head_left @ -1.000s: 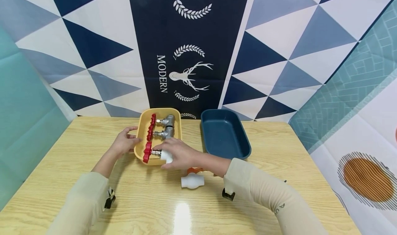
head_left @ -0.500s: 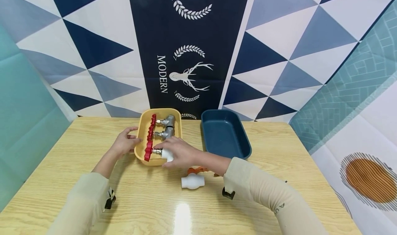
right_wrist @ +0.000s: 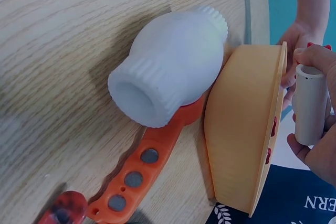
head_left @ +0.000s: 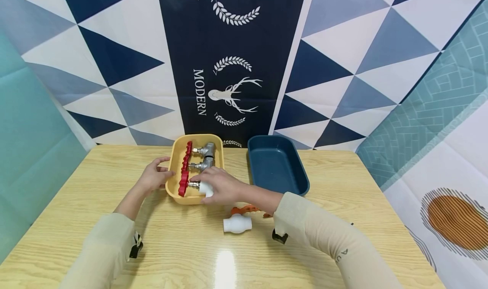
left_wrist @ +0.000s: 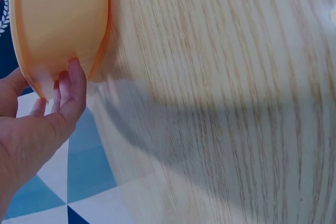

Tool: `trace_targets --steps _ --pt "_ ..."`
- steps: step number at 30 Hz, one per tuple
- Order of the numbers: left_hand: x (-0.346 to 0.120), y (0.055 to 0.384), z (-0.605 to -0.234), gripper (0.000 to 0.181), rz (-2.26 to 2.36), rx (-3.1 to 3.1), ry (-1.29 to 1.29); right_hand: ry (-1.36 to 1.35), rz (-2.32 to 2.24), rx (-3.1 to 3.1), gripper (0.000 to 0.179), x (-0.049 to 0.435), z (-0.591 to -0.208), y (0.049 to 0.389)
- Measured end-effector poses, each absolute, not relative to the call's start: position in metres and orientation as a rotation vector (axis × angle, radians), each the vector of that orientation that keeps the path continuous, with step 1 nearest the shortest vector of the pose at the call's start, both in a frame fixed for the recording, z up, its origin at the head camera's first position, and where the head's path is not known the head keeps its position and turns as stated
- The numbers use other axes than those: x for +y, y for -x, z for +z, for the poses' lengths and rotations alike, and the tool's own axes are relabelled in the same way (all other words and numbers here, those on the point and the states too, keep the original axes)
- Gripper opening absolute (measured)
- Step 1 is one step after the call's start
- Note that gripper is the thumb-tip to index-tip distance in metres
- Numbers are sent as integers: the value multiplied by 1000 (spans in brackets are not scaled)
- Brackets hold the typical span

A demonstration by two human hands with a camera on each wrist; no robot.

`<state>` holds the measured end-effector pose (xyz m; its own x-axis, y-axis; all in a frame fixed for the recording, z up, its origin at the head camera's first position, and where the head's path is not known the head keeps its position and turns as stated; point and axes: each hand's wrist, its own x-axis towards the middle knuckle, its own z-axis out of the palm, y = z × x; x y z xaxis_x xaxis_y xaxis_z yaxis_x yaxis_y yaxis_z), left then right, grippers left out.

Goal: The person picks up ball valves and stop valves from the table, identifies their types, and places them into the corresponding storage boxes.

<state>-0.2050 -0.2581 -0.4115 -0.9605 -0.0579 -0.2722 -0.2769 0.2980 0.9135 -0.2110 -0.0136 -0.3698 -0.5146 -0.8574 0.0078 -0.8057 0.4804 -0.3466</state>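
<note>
My left hand [head_left: 155, 175] holds the left side of a yellow tray [head_left: 176, 198], its thumb over the rim and its fingers along the outer wall [left_wrist: 63, 19]. At the tray's near end, my right hand [head_left: 223, 186] grips the white body of a valve [head_left: 206, 189] that has a red handwheel [head_left: 183, 184]. The white pipe end [right_wrist: 310, 109] shows between thumb and fingers in the right wrist view. Whether this valve touches the tray floor I cannot tell. Behind it, two grey metal valves [head_left: 207, 150] with red handwheels [head_left: 187, 155] lie side by side in the tray.
A white ball valve [head_left: 237, 223] with an orange lever [head_left: 245, 209] lies on the wooden table [head_left: 171, 246] below my right forearm. Beside the lever's end is a small red-orange piece [right_wrist: 65, 208]. A dark blue tray [head_left: 275, 166] stands right of the yellow one, near the patterned backdrop.
The red handwheel of the held valve has shifted slightly right and away from me, farther into the yellow tray. My left hand has stayed on the tray's side.
</note>
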Motion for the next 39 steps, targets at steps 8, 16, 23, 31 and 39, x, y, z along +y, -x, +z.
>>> trace_targets --steps 8,16,23,31,39 --pt "-258 204 -413 61 1738 2373 304 1435 -461 2555 60 -16 -371 214" --pt "-259 203 -414 61 1731 2374 317 1431 -472 2534 61 -19 -371 218" --pt "-259 203 -414 61 1727 2386 320 1440 -477 2541 61 -20 -371 221" --pt "-260 204 -413 61 1732 2380 307 1446 -486 2544 59 -23 -372 224" --pt "-260 204 -414 60 1733 2380 306 1452 -483 2544 60 -25 -375 228"
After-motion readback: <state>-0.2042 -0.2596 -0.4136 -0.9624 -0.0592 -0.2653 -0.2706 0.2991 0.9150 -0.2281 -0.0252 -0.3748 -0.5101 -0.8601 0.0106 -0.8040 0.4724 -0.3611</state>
